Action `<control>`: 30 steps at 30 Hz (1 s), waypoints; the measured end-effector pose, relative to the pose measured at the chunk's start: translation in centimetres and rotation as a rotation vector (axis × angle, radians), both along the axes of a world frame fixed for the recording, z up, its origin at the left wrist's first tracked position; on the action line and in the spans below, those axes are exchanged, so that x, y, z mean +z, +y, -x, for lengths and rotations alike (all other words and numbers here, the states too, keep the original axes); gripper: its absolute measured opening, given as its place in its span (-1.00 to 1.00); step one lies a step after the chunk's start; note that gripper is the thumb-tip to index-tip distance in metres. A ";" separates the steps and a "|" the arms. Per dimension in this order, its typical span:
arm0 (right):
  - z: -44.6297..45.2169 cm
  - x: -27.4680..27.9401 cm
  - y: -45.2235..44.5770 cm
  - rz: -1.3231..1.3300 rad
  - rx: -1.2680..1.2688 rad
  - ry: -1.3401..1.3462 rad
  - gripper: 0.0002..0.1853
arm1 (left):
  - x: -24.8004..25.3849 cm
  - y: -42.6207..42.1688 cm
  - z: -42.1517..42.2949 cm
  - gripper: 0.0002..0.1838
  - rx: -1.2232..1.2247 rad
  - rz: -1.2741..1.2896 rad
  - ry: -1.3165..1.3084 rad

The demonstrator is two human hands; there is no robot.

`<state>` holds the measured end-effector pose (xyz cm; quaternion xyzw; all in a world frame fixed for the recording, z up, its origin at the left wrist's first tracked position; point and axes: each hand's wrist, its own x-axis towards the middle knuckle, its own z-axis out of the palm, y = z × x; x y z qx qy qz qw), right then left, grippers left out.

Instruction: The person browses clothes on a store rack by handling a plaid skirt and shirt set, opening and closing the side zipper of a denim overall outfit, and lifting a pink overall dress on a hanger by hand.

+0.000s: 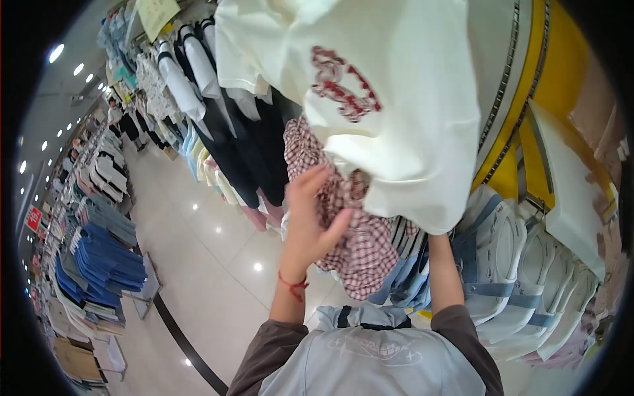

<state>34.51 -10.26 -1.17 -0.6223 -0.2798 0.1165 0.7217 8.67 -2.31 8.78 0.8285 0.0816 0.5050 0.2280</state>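
Observation:
A white T-shirt (416,125) with a dark red print on its front hangs before me at the top centre. Below and behind its hem is a red and white checked garment (363,254). My left hand (310,214), with a red string on the wrist, is at the left side of the checked cloth, fingers apart and slightly blurred. Only the forearm of my right arm shows; it goes up beneath the shirt's lower edge, which hides the hand.
Black and white garments (247,142) hang at the upper left. White and blue tops (498,251) hang at the right beside a yellow panel (502,168). Blue folded clothes (105,261) line the far left. A person (125,122) stands down the tiled aisle (198,264).

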 end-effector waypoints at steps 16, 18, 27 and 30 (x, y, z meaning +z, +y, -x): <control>3.2 6.1 -5.9 -0.461 -0.063 -0.081 -0.88 | -1.3 -3.3 -8.4 -0.38 -0.134 -0.273 0.266; 4.2 7.1 -6.1 -0.413 -0.073 -0.155 -0.92 | -1.3 -3.4 -8.6 -0.39 -0.141 -0.286 0.272; 5.4 7.9 -5.7 -0.325 -0.090 -0.202 -0.89 | -1.4 -3.0 -8.6 -0.41 -0.165 -0.280 0.267; 6.0 8.2 -5.4 -0.311 -0.073 -0.204 -0.89 | -1.4 -2.8 -8.5 -0.43 -0.130 -0.309 0.225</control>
